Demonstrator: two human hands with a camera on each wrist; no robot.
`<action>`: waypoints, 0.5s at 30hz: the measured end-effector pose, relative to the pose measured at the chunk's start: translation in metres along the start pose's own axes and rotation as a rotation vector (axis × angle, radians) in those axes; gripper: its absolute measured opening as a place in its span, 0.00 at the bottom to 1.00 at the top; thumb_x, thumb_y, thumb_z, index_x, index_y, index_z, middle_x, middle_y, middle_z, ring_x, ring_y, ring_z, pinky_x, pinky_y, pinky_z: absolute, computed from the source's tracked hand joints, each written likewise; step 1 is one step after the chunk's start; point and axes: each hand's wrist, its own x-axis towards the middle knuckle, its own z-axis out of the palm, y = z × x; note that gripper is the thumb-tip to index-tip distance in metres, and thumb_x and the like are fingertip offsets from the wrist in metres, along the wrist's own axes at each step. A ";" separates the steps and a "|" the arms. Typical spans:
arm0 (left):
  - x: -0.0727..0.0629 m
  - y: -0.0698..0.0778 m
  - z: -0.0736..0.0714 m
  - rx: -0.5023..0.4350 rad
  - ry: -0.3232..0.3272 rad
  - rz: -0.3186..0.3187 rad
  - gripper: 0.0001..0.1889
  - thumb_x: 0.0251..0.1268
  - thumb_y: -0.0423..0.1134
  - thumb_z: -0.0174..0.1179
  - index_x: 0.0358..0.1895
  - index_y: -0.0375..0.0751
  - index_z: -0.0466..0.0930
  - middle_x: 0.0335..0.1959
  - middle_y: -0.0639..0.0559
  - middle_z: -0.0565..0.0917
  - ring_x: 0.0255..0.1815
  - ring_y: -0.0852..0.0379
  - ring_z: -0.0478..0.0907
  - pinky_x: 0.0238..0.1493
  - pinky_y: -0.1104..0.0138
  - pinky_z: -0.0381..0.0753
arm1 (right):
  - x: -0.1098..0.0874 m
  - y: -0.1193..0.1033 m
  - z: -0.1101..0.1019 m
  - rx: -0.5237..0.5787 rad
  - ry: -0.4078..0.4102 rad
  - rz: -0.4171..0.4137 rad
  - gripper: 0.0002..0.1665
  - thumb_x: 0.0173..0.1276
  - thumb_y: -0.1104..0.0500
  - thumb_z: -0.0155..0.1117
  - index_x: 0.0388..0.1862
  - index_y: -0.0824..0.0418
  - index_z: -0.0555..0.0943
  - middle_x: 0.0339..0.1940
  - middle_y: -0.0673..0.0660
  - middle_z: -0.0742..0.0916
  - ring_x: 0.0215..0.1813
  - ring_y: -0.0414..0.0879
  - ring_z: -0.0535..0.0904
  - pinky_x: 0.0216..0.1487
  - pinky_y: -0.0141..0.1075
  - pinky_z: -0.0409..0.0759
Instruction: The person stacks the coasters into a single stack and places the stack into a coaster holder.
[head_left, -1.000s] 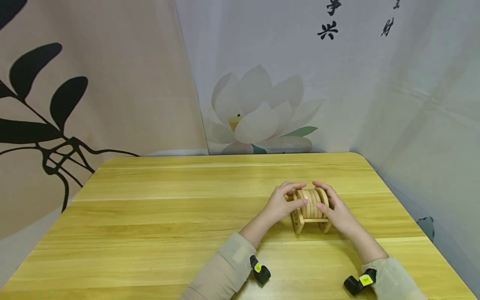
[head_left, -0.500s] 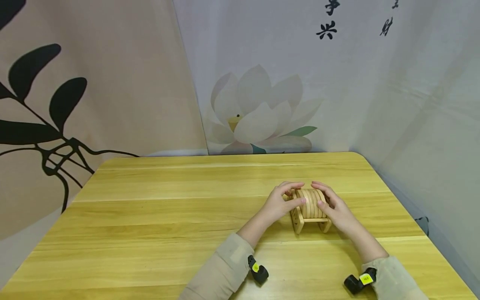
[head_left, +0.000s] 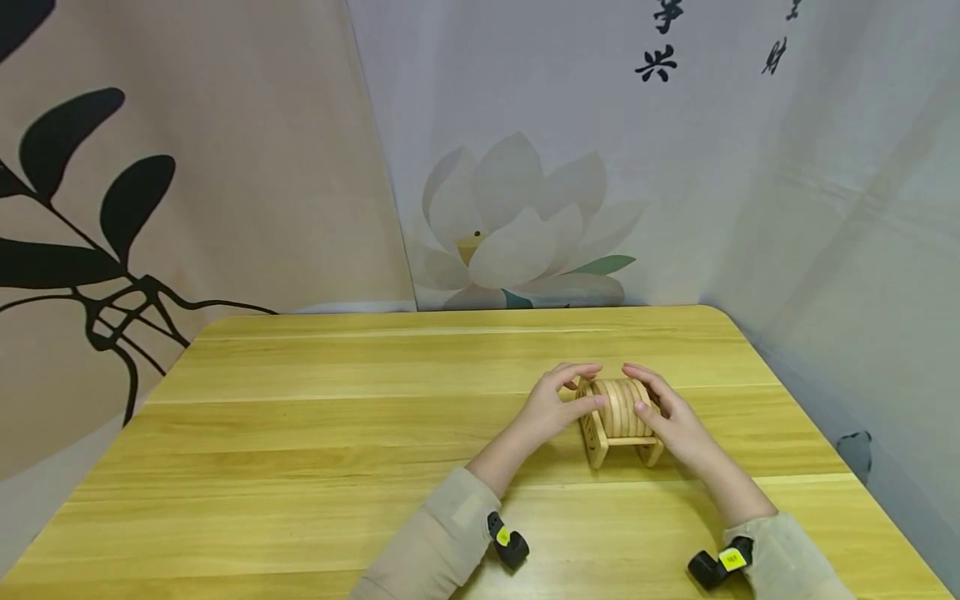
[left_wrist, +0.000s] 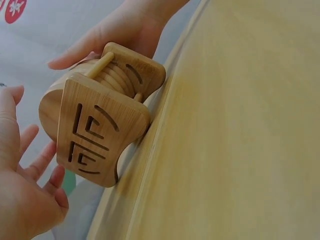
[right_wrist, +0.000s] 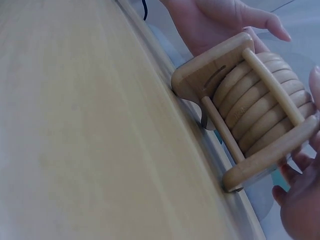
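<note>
In the head view, a small wooden rack point(head_left: 596, 446) stands right of the table's middle. A row of round wooden coasters point(head_left: 621, 408) sits on edge between its two side panels. Carved line patterns mark the near panel in the left wrist view. My left hand point(head_left: 551, 408) is beside the rack's left side, thumb and fingers spread apart and relaxed. At the other side is my right hand point(head_left: 675, 421), fingers arched loosely about the end and thumb beside the coasters. Whether its thumb or fingertips touch the wood cannot be made out.
A light wooden table point(head_left: 337, 467) spreads under both arms. Behind it hangs a printed cloth point(head_left: 525, 225) with a lotus, dark leaves and characters. Each wrist carries a small black camera point(head_left: 508, 542) with a yellow label.
My left hand has drawn slightly leftward, away from the coasters. The right thumb shifted a little to the right, then stayed nearly still. The rack has hardly moved.
</note>
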 end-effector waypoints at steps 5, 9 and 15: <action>0.004 -0.016 0.000 -0.007 0.004 -0.005 0.23 0.65 0.36 0.61 0.63 0.36 0.73 0.56 0.39 0.76 0.58 0.41 0.69 0.58 0.49 0.68 | 0.001 0.000 -0.002 -0.015 0.013 -0.002 0.28 0.75 0.68 0.47 0.73 0.67 0.59 0.73 0.68 0.61 0.72 0.66 0.50 0.66 0.29 0.58; 0.009 -0.035 0.002 -0.002 0.004 -0.009 0.24 0.65 0.38 0.62 0.64 0.42 0.74 0.56 0.45 0.76 0.58 0.45 0.69 0.58 0.48 0.68 | 0.001 -0.002 -0.003 -0.031 0.030 -0.003 0.28 0.75 0.68 0.48 0.72 0.68 0.59 0.72 0.69 0.62 0.71 0.66 0.50 0.69 0.57 0.50; 0.006 -0.037 -0.006 0.010 -0.003 -0.048 0.24 0.63 0.44 0.64 0.64 0.51 0.74 0.58 0.48 0.76 0.59 0.44 0.68 0.56 0.49 0.69 | -0.003 -0.009 -0.006 -0.065 0.055 0.023 0.29 0.75 0.66 0.49 0.73 0.67 0.58 0.72 0.69 0.62 0.72 0.69 0.48 0.65 0.67 0.46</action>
